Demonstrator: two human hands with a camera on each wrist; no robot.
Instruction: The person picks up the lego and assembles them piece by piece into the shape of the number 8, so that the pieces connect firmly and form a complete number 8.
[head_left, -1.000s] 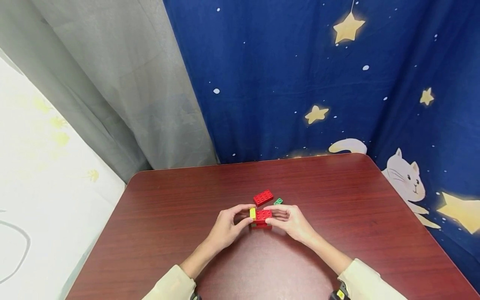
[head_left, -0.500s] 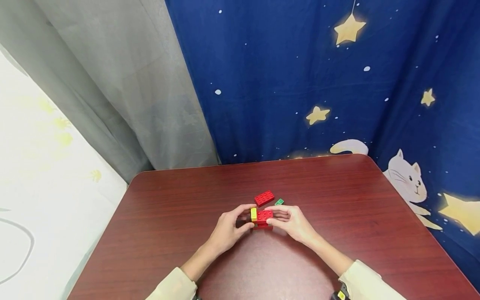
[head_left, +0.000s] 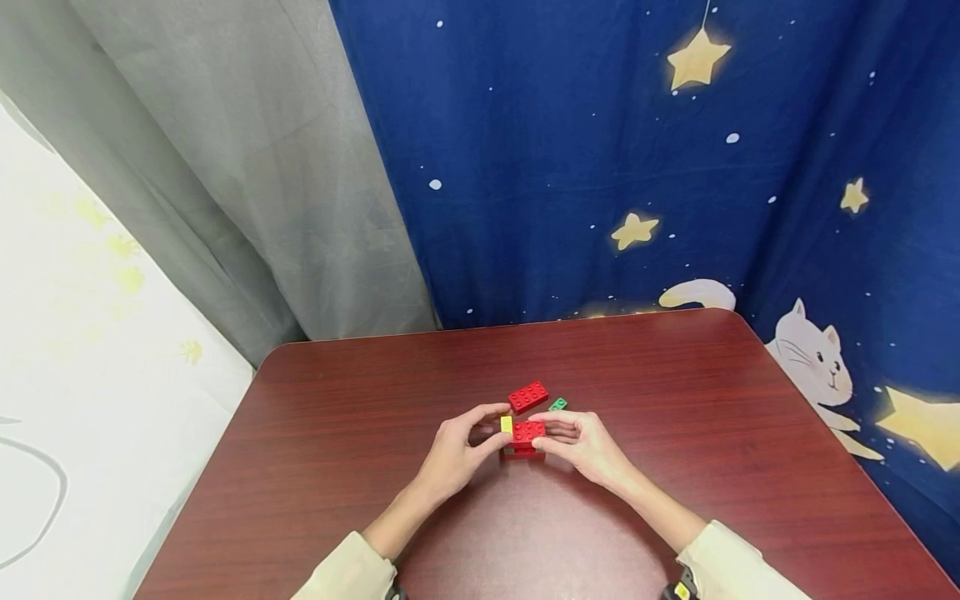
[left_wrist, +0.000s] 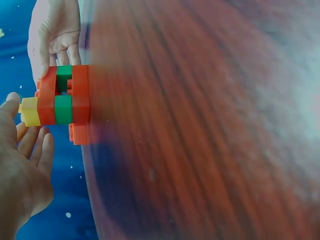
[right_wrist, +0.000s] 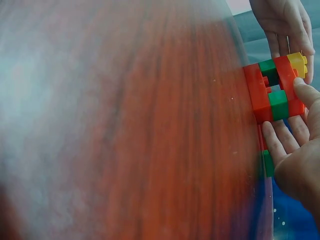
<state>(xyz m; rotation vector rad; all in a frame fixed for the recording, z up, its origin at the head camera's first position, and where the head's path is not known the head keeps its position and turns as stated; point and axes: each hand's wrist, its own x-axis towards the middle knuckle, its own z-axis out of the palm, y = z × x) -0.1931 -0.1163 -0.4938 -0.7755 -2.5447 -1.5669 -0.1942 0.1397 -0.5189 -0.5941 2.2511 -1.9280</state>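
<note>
A small stack of toy building bricks stands on the table. At its bottom lies a red brick (left_wrist: 81, 95). Two green bricks (left_wrist: 63, 109) stand on that like pillars with a gap between, bridged by an upper studded red brick (head_left: 529, 432). On the left end of the top is a yellow brick (head_left: 506, 424). My left hand (head_left: 454, 454) pinches the yellow brick, thumb on the near side and fingers behind. With thumb and fingers, my right hand (head_left: 587, 447) grips the right end of the upper red brick.
Just behind the stack lie a loose red brick (head_left: 528, 397) and, to its right, a small green brick (head_left: 558, 404). The brown wooden table (head_left: 360, 392) ends at a blue star-print curtain (head_left: 540, 167) and a grey curtain (head_left: 225, 183).
My left thumb has slid down to the yellow brick's lower edge, then back up over its near face. The yellow brick has shifted slightly left. My right hand keeps its grip.
</note>
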